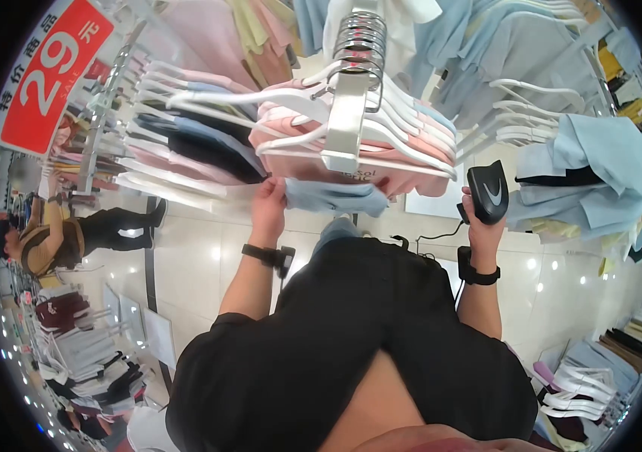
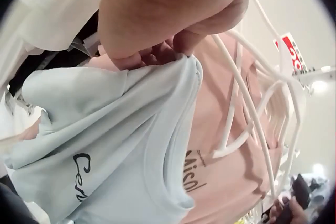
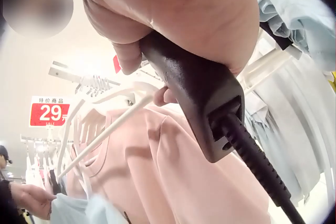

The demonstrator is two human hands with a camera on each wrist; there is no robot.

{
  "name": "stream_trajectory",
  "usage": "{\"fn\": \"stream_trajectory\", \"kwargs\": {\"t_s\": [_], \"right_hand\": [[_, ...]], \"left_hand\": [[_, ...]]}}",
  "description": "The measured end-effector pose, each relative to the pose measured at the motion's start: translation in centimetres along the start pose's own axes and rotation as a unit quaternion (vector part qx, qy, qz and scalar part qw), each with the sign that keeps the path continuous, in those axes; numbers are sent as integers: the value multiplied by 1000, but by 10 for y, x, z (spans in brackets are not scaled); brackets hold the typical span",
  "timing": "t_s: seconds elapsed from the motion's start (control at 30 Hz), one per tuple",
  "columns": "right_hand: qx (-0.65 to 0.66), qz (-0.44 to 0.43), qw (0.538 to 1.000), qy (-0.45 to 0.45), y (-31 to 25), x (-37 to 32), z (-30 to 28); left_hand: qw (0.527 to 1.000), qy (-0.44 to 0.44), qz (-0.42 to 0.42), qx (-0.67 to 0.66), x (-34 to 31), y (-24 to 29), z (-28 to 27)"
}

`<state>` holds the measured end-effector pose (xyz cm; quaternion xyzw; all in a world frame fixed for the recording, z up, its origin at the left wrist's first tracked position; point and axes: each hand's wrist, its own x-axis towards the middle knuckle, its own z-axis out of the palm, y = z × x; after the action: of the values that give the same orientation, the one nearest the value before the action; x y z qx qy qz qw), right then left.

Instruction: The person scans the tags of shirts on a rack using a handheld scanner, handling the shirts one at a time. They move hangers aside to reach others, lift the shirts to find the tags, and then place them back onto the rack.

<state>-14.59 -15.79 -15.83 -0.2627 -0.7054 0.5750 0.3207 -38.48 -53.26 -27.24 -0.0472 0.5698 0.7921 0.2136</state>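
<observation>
My left hand [image 1: 269, 202] grips the hem of a pale blue shirt [image 1: 333, 197] that hangs among pink shirts [image 1: 381, 175] on white hangers [image 1: 298, 102]; the left wrist view shows my fingers [image 2: 157, 53] bunching the blue fabric [image 2: 115, 145], which has dark script lettering. My right hand [image 1: 480, 220] holds a black handheld scanner [image 1: 487, 191] upright, to the right of the pink shirts. In the right wrist view the scanner's handle [image 3: 194, 92] runs through my curled fingers, with its cable [image 3: 260, 169] leading down. A metal rack arm [image 1: 347, 113] carries the hangers.
Light blue shirts [image 1: 607, 162] hang on racks to the right, dark and pastel ones [image 1: 193, 143] to the left. A red "29" sale sign [image 1: 53, 71] stands at upper left. Another person [image 1: 57, 237] stands far left on the glossy tiled floor [image 1: 193, 271].
</observation>
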Motion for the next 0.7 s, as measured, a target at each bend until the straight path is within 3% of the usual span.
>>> {"fn": "stream_trajectory", "kwargs": {"t_s": [0.1, 0.2, 0.23, 0.27, 0.33, 0.4, 0.47, 0.57, 0.7], "right_hand": [[-4, -40, 999, -4, 7, -12, -9], [-27, -14, 993, -113, -11, -27, -19], [13, 28, 986, -165, -22, -31, -20], [27, 16, 970, -242, -35, -32, -16], [110, 89, 944, -298, -35, -43, -3], [72, 79, 901, -421, -58, -37, 15], [67, 47, 896, -436, -60, -41, 38], [29, -56, 879, -472, -56, -40, 59], [7, 29, 852, -522, -51, -43, 57]], "left_hand": [[991, -15, 41, 123, -11, -7, 16], [964, -41, 83, 248, -37, 5, 53], [951, -59, 85, 290, -43, 6, 59], [936, -76, 88, 331, -50, 9, 66], [926, -133, 117, 333, -68, 29, 92], [909, -212, 124, 338, -87, 54, 118], [904, -255, 136, 316, -103, 71, 143], [846, -309, 292, 320, -110, 80, 162], [842, -303, 308, 324, -113, 86, 164]]}}
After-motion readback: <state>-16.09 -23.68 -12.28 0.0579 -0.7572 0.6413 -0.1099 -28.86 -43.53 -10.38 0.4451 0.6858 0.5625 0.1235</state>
